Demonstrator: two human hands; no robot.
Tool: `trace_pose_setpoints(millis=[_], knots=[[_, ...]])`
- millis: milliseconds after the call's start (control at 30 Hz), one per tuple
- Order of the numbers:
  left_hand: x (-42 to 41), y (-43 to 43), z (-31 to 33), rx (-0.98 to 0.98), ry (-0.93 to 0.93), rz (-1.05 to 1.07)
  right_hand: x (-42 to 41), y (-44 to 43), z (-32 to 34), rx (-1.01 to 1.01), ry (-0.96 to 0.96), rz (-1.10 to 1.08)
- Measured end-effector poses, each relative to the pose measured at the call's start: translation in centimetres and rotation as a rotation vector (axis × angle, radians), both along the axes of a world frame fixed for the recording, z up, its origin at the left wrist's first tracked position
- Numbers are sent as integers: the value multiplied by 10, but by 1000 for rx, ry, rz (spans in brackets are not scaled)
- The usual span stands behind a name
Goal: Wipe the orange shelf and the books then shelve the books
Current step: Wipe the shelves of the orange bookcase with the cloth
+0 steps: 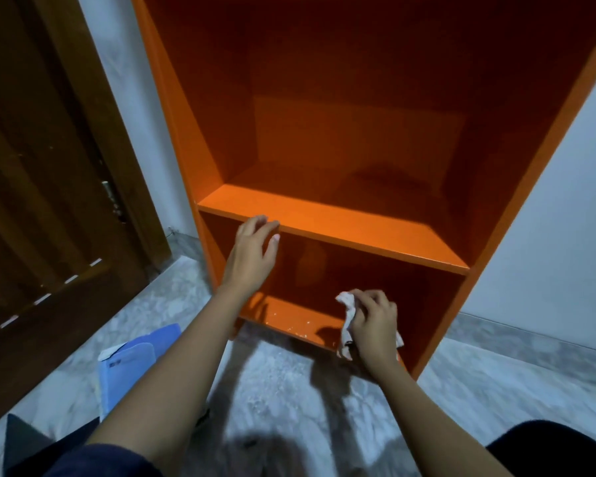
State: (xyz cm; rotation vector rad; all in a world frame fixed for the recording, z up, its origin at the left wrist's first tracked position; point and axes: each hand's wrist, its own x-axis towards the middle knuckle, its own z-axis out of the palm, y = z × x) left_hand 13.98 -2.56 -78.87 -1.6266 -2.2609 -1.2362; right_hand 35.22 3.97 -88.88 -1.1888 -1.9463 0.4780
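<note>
Currently: shelf [341, 225] fills the centre and upper right of the frame, upright on the floor [283, 390], with its open front toward the camera

Left hand [253, 249], centre-left, grips the front edge of the middle board [393, 242] near its left end. Fingers are curled over the top, thumb tucked under the lip

Right hand [372, 325], lower and right of centre, is clenched round a crumpled white cloth [346, 318]. The cloth bunches out above the knuckles and hangs below the palm. It sits at the front edge of the bottom board [289, 318], toward its right side. Cannot tell whether the cloth actually presses on the board or just hangs in front of it

Bottom board shows pale specks and a glossy patch left of the cloth. Middle board's top has a dull smudge toward the back right

Books [135, 359] are in the lower left of the frame: blue covers, lying flat on the floor, left of the shelf and not touching it. The left forearm hides part of them, so the count is unclear

Brown door [49, 201] takes the left edge, pale wall [547, 235] is on the right. Dark sleeve and dark-clad knees show along the bottom edge
</note>
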Motion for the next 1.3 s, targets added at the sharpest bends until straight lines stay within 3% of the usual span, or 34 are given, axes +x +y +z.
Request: trace_pose_setpoints(millis=[67, 200, 367, 500, 700, 800, 1000, 1300], knots=[[-21, -3, -15, 80, -5, 113, -5, 6, -33, -188, 57, -157], [-70, -12, -48, 221, -134, 342, -12, 26, -89, -332, 8, -385], [-117, -4, -101, 284, -318, 226, -50, 35, -138, -419, -129, -506], [-138, 2, -123, 265, -360, 104, -104, 29, -160, -324, -174, -441], [-155, 4, -125, 170, -315, 170, -168, 27, -163, -331, -139, -271], [-156, 5, -124, 185, -207, 174, -191, 33, -163, -307, -118, -189], [-149, 11, -131, 248, -205, 270, -234, 50, -161, -261, -181, -3], [-140, 17, -137, 291, -207, 308, -275, 72, -148, -486, -293, 476]])
